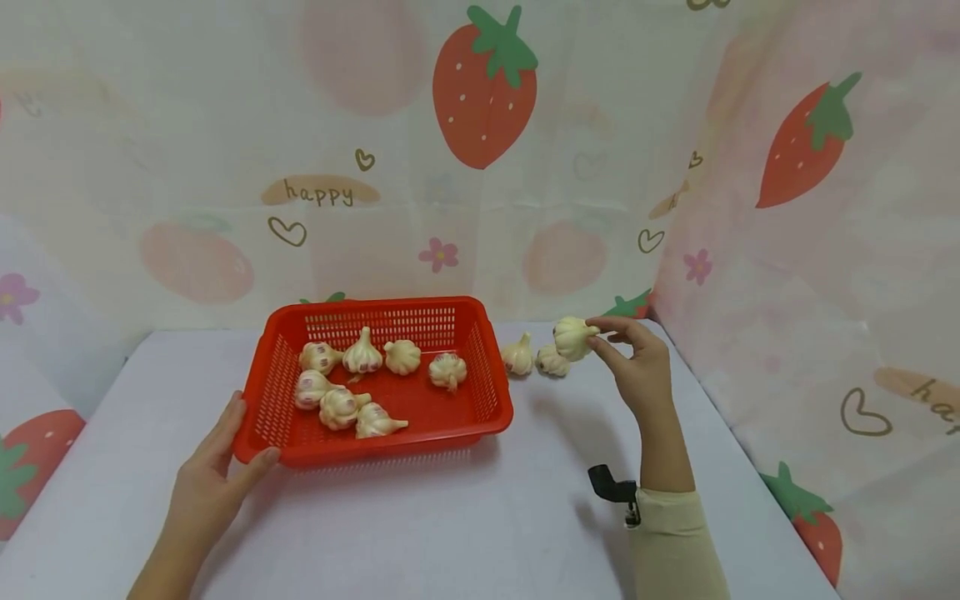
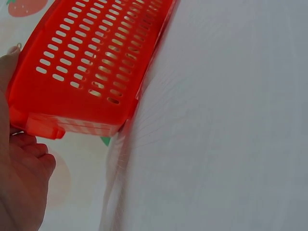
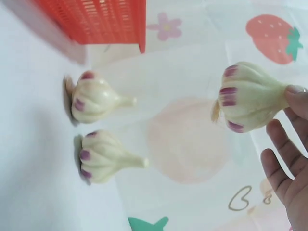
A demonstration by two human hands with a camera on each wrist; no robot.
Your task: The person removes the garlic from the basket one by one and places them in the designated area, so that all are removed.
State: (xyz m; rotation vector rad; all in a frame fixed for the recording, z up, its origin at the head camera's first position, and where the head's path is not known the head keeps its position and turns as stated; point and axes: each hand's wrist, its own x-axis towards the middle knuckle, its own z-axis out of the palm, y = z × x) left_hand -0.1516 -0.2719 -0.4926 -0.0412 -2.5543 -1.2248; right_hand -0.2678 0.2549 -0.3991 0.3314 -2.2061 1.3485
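My right hand (image 1: 647, 367) pinches a garlic bulb (image 1: 572, 338) by its stem between thumb and fingers, raised off the table. In the right wrist view that bulb (image 3: 250, 98) shows purple marks and a tuft of dry roots. Two more garlic bulbs, one (image 1: 517, 356) nearer the basket and one (image 1: 553, 362) below the raised bulb, sit on the table. My left hand (image 1: 210, 487) holds the near left corner of a red slotted basket (image 1: 491, 367), thumb at the front rim. Several garlic bulbs (image 1: 363, 354) lie inside, mostly toward its left half.
A white cloth covers the table (image 1: 420, 533). Behind it hangs a strawberry-printed curtain (image 1: 480, 225), which also runs down the right side. A black device (image 1: 611, 485) is strapped at my right wrist, beside the pale sleeve (image 1: 675, 542).
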